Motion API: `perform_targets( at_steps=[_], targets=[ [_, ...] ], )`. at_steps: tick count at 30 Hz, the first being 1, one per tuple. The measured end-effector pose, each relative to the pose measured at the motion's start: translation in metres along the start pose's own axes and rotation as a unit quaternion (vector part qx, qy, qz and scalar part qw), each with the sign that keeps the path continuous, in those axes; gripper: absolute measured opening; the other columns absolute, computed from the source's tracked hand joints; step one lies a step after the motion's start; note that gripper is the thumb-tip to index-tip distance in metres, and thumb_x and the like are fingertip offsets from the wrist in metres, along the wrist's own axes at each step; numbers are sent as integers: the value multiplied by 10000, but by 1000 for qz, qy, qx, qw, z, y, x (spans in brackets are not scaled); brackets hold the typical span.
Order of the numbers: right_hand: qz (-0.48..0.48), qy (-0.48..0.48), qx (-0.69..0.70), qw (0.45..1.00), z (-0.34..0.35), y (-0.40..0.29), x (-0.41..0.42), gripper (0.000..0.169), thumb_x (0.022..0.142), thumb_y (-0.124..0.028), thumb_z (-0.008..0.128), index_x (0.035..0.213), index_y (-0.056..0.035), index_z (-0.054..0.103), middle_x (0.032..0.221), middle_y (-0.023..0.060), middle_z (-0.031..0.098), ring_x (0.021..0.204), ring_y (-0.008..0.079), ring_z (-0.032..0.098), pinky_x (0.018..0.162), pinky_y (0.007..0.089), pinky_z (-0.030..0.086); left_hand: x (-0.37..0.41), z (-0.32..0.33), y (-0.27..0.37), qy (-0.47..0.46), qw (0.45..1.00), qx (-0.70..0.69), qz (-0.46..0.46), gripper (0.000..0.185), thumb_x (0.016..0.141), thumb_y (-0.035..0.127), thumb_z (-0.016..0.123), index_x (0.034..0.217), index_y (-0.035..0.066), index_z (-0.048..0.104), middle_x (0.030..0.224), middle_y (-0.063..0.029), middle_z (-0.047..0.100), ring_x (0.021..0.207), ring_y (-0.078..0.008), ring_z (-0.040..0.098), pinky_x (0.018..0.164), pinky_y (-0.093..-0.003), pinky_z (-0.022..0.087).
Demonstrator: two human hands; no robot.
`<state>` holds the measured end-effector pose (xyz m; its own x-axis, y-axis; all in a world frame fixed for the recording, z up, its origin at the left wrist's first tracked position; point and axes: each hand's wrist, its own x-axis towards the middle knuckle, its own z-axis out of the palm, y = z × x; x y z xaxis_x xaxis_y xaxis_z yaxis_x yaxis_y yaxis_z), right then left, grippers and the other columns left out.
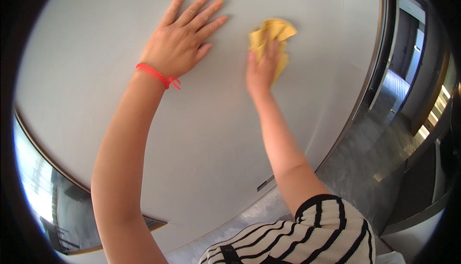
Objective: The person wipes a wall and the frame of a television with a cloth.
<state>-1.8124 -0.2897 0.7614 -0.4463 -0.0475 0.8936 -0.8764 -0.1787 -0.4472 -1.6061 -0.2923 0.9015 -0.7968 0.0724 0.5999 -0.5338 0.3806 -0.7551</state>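
My left hand [180, 37] lies flat with its fingers spread on a smooth pale grey wall [201, 130]. A red string bracelet [155, 72] is tied around that wrist. To the right of it, my right hand [264, 66] presses a crumpled yellow cloth [277, 30] against the same wall. The cloth bunches out beyond the fingertips and along the hand's right side. The right hand looks slightly blurred.
A dark-framed doorway [407, 55] stands at the right, with grey floor [363, 163] running towards it. Low on the wall sits a small dark socket or plate [265, 183]. A brown-edged opening [54, 159] with a bright window lies at the lower left.
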Motion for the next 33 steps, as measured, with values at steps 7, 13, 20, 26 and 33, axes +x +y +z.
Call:
perform_targets(
  at_steps=[7, 13, 20, 26, 33],
  targets=[
    [154, 7, 53, 987, -5, 56, -12, 649, 973, -313, 439, 1455, 59, 212, 1526, 274, 163, 1438, 384, 102, 1162, 450, 120, 4, 7, 10, 17, 999, 8, -39, 562, 965, 427, 377, 1489, 245, 284, 1567, 3, 202, 1453, -197, 145, 1184, -473, 52],
    [-272, -230, 43, 933, -9, -52, -143, 548, 834, -152, 615, 1365, -127, 483, 1396, 166, 402, 1362, 389, 304, 1068, 631, 162, -10, 8, 25, 13, 991, -1, -130, 606, 948, 441, 391, 1502, 237, 253, 1581, -16, 170, 1462, -205, 115, 1183, -487, 41],
    [-76, -62, 2, 995, -16, 65, -62, 550, 907, -139, 542, 1427, -54, 382, 1494, 230, 267, 1396, 427, 204, 1108, 516, 207, -119, -4, 30, -19, 949, 34, -313, 602, 941, 467, 349, 1485, 210, 314, 1567, -71, 213, 1458, -291, 126, 1168, -517, 49],
    [77, -58, 43, 994, -5, 54, -79, 628, 964, -257, 438, 1462, 35, 190, 1564, 216, 61, 1431, 429, 49, 1138, 541, 40, -175, -3, 52, -18, 918, 71, -389, 581, 938, 447, 351, 1453, 178, 385, 1545, -122, 260, 1441, -348, 170, 1153, -543, 69],
    [-271, -331, 35, 903, -24, -5, -248, 552, 885, -177, 575, 1394, -46, 407, 1493, 221, 270, 1417, 463, 108, 1051, 696, 26, -188, -6, 59, -22, 929, 48, -365, 589, 924, 453, 386, 1438, 167, 406, 1532, -123, 288, 1430, -353, 203, 1146, -543, 90]
  ],
)
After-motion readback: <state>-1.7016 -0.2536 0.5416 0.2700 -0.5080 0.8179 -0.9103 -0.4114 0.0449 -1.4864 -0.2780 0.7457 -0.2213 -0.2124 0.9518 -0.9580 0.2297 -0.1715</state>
